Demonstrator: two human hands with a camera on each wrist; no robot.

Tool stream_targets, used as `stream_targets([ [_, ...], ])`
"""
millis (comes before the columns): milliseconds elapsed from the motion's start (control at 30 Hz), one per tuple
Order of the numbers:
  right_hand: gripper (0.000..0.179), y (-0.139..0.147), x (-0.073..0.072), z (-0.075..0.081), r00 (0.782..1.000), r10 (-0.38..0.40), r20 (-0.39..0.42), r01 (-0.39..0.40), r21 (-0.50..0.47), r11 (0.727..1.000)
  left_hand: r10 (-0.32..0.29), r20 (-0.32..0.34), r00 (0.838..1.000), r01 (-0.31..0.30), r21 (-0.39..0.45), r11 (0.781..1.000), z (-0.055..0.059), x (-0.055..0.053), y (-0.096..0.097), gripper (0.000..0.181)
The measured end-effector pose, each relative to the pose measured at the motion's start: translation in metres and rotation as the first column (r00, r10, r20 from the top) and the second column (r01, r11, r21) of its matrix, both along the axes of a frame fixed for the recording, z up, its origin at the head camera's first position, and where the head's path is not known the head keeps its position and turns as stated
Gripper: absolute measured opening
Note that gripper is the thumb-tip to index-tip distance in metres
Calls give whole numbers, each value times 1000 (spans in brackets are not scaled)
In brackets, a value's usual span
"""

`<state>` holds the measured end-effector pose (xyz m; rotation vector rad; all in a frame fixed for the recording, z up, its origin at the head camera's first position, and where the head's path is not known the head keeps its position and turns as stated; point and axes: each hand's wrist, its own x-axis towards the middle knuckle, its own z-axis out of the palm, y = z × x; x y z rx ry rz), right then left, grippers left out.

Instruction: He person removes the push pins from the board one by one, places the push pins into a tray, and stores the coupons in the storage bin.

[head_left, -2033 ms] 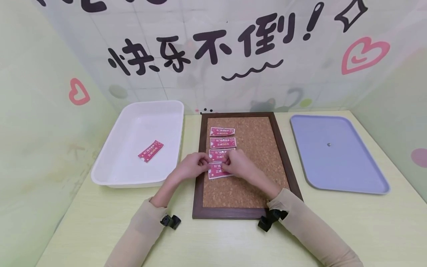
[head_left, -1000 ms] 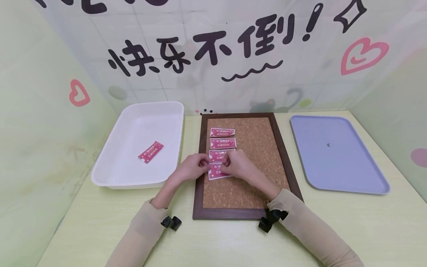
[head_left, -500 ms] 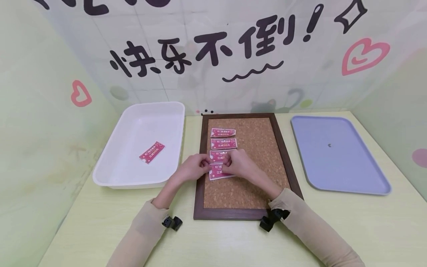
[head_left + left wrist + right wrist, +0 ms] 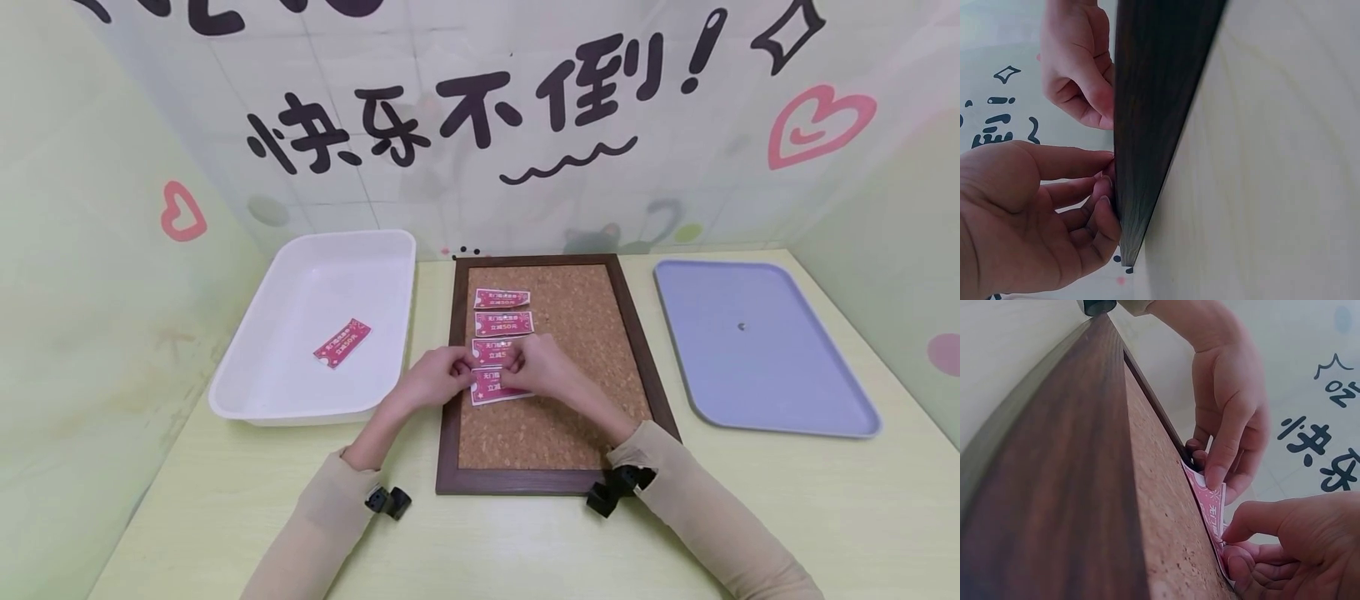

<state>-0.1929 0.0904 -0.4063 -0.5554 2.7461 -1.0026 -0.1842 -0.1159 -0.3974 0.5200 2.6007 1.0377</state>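
Observation:
Several pink printed coupons lie in a column on the left part of a cork board. On the lowest coupon, my left hand holds the left edge, thumb on its face. My right hand is at the coupon's middle, thumb and index finger pinching a small pushpin, mostly hidden by the fingertips. In the right wrist view the coupon stands slightly off the cork at its edge. Small pale pin heads show on the coupons above. The left wrist view has the board's dark frame covering the contact.
Left of the board stands a white basin with one loose pink coupon in it. To the right is a flat lavender tray holding a tiny metallic item. A printed wall backdrop rises behind the table.
Both hands stay at the lowest coupon almost unmoved. The right fingers shift only very slightly over its middle. Basin, board and tray keep their places.

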Motion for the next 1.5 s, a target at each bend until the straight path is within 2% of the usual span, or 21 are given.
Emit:
stream_targets([
  [333,10,4,-3,-1,1000,17,-2,-17,-7,1000,8,3,1000,-8,-2,1000,1,0,1,8],
  [600,5,9,-5,1,995,-17,96,23,-67,997,13,9,1000,-13,9,1000,1,1,0,8],
  [867,5,13,-5,8,998,18,64,-12,-98,995,31,-8,999,-31,13,999,1,1,-1,8],
  [1133,5,23,-7,19,998,1,-70,-10,-135,991,37,-18,999,-36,53,998,13,3,-6,9],
  [1400,6,28,-5,25,996,-22,-89,9,-138,990,20,-47,999,-14,111,994,30,8,-18,12],
  [1500,8,30,-4,28,995,-57,-81,46,-131,990,33,-46,998,-27,126,992,35,9,-23,12],
])
